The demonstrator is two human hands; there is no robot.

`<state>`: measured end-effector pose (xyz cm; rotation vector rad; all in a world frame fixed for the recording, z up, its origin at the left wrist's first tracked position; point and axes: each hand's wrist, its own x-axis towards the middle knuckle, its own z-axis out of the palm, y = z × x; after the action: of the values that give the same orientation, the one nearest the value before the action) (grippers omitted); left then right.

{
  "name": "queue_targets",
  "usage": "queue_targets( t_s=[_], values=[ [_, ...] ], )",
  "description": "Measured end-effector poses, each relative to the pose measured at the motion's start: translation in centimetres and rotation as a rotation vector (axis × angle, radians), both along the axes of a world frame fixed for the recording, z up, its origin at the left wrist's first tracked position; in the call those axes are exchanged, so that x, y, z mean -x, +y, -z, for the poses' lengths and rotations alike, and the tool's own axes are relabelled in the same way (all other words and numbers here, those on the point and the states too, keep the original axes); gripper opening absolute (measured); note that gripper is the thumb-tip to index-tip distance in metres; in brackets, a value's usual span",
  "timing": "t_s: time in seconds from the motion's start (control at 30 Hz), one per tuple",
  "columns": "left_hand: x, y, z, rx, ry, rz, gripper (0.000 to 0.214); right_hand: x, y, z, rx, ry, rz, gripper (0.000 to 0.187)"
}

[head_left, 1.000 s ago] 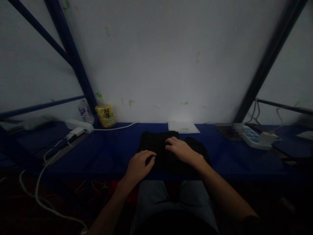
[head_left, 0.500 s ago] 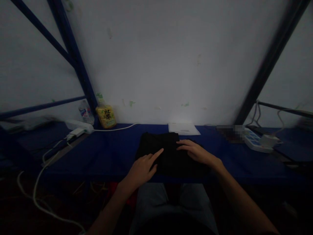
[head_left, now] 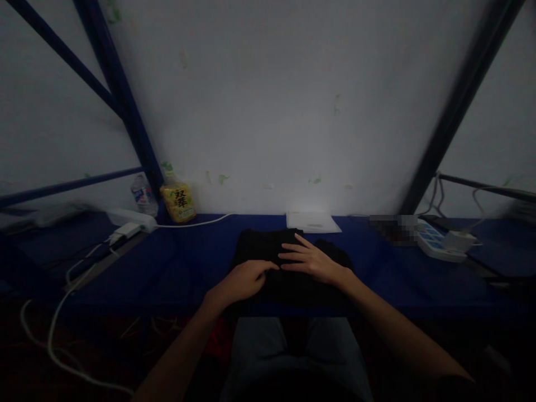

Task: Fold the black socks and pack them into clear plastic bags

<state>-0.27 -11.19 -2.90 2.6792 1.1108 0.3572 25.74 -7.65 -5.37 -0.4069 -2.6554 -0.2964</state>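
Note:
A folded black cloth (head_left: 259,245) lies on the blue table (head_left: 184,262) right in front of me. My right hand (head_left: 312,259) rests flat on top of it, fingers stretched out and pointing left. My left hand (head_left: 243,279) lies on the cloth's near left part, its fingers curled down onto the fabric with the tips reaching toward the right hand's fingers. Whether the left fingers pinch the fabric is too dark to tell. My grey-trousered knees show below the table edge.
A yellow-labelled bottle (head_left: 179,201) and a clear bottle (head_left: 143,196) stand at the back left by a blue frame post (head_left: 125,111). White paper (head_left: 312,221) lies behind the cloth. Power strips sit at the left (head_left: 129,219) and right (head_left: 439,245), with white cables trailing off.
My right hand slid left across the cloth toward the middle. My left hand, which had one finger pointing out, drew in and curled onto the fabric beside it.

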Motion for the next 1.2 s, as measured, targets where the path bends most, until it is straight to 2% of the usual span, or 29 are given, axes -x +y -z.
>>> queue_targets(
  t_s=[0.1,0.2,0.27,0.33,0.43,0.53,0.67,0.97,1.2],
  values=[
    [-0.8,3.3,-1.7,-0.020,0.039,-0.079,0.033,0.3,0.7,-0.3,0.017,0.022,-0.042,0.039],
    [-3.2,8.3,-2.7,-0.197,-0.015,-0.210,0.030,0.1,1.5,0.0,0.084,0.073,-0.020,0.046],
    [-5.6,11.6,-2.6,-0.290,0.001,-0.198,0.030,0.1,1.8,0.6,0.109,0.080,-0.003,0.050],
    [-8.1,14.4,-2.0,-0.331,0.075,-0.128,0.029,0.2,1.8,1.2,0.125,0.059,-0.002,0.051],
    [-11.6,17.0,-0.6,-0.343,0.190,-0.097,0.032,0.2,1.6,1.6,0.167,0.075,0.010,0.049],
    [-14.0,18.1,0.9,-0.326,0.237,-0.116,0.029,0.1,1.4,1.3,0.208,0.145,0.014,0.043],
    [-15.2,18.9,2.1,-0.324,0.261,-0.158,0.025,-0.2,1.3,0.9,0.247,0.209,0.018,0.039],
    [-14.3,19.8,1.4,-0.334,0.288,-0.160,0.024,-0.3,1.5,1.3,0.290,0.226,0.048,0.040],
    [-14.5,19.6,1.4,-0.343,0.281,-0.195,0.028,-0.2,1.4,1.0,0.292,0.225,0.051,0.038]
  ],
)
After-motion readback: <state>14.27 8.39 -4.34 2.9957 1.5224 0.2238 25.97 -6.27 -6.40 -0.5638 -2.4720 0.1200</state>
